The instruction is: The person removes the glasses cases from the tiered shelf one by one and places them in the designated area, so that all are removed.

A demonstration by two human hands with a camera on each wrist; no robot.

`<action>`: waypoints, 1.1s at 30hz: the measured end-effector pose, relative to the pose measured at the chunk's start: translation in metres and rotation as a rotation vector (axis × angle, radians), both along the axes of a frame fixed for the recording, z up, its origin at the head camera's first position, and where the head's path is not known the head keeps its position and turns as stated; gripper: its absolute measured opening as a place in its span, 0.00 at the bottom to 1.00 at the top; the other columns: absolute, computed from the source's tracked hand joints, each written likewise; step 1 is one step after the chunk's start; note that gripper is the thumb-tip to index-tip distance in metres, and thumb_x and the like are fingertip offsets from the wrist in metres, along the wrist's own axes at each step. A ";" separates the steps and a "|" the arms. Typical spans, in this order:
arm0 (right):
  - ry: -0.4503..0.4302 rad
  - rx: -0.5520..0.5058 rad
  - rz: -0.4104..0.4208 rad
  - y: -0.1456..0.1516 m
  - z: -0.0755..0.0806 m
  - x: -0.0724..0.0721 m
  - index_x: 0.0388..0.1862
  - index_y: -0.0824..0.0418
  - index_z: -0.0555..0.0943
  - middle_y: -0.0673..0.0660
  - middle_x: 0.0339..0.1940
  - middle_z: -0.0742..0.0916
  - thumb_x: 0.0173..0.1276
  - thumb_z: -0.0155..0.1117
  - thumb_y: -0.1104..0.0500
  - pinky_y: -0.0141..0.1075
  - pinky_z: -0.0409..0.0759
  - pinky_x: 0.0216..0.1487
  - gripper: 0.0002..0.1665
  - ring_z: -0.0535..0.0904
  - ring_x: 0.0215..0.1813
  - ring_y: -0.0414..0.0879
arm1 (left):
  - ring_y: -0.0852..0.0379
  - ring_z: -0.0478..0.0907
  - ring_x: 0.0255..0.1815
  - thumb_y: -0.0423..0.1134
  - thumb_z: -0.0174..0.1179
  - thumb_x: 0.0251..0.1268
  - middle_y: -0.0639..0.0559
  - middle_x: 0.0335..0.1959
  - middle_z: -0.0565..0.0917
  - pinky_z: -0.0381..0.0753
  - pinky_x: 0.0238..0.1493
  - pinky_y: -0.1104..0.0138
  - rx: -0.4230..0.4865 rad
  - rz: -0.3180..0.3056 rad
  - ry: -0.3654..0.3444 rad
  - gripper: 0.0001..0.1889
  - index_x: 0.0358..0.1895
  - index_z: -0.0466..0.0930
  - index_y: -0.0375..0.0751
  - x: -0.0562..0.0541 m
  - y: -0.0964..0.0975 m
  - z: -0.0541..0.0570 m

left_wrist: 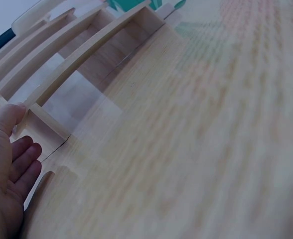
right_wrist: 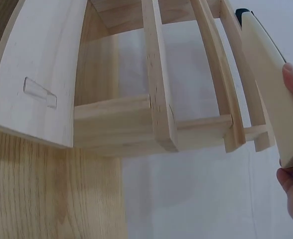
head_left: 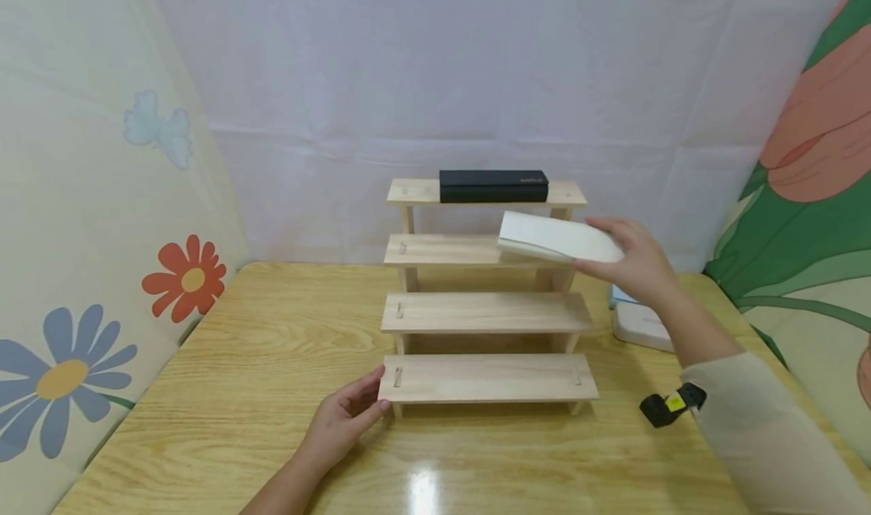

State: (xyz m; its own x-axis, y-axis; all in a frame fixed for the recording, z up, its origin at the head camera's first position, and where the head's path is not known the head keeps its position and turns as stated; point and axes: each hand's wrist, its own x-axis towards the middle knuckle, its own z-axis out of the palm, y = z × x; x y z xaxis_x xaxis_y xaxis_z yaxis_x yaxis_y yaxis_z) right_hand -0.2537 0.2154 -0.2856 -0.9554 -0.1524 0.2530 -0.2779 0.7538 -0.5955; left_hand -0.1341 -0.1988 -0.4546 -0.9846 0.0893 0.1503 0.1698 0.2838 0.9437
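Note:
A stepped wooden display stand (head_left: 490,379) with several tiers stands on the table. My left hand (head_left: 343,420) grips the left end of its lowest tier, the thumb at the front corner. In the left wrist view, the other fingers (left_wrist: 29,172) of that hand curl beside the stand's leg. My right hand (head_left: 636,262) holds a white oblong box (head_left: 554,235) by its right end, thumb on one side and fingers on the other. The box is tilted in front of the second tier from the top; whether it touches that tier I cannot tell. A black oblong case (head_left: 493,187) lies on the top tier.
Right of the stand, partly behind my right forearm, lie a white rounded case (head_left: 640,326) and a light blue item (head_left: 621,296). A black device with a yellow mark (head_left: 674,404) is at my right sleeve. A pale cloth (head_left: 442,69) hangs behind the table.

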 end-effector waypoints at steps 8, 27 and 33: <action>0.006 0.012 -0.017 0.015 -0.001 0.006 0.75 0.55 0.64 0.67 0.73 0.68 0.61 0.71 0.39 0.67 0.63 0.64 0.49 0.61 0.71 0.67 | 0.72 0.79 0.48 0.31 0.66 0.61 0.33 0.55 0.82 0.80 0.51 0.78 0.002 -0.006 0.011 0.28 0.65 0.71 0.29 0.000 -0.001 -0.002; -0.026 -0.004 -0.069 0.050 -0.002 0.018 0.77 0.53 0.60 0.69 0.74 0.65 0.62 0.70 0.41 0.71 0.60 0.62 0.50 0.58 0.72 0.71 | 0.73 0.79 0.49 0.30 0.66 0.60 0.33 0.55 0.82 0.79 0.51 0.79 0.002 0.019 -0.017 0.28 0.65 0.72 0.30 0.000 0.001 0.001; -0.029 -0.008 -0.102 0.063 -0.003 0.023 0.78 0.55 0.59 0.70 0.75 0.64 0.62 0.70 0.42 0.71 0.58 0.63 0.50 0.56 0.72 0.71 | 0.73 0.79 0.49 0.30 0.66 0.61 0.33 0.55 0.82 0.79 0.51 0.79 0.005 0.014 -0.013 0.28 0.65 0.72 0.30 -0.001 0.001 0.001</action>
State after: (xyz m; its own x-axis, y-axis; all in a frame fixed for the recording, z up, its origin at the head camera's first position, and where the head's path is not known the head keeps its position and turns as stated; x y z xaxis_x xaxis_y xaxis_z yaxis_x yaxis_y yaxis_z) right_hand -0.2309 0.2781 -0.2885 -0.9727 -0.0518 0.2261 -0.1825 0.7723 -0.6085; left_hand -0.1347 -0.1982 -0.4536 -0.9877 0.0745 0.1377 0.1533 0.2810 0.9474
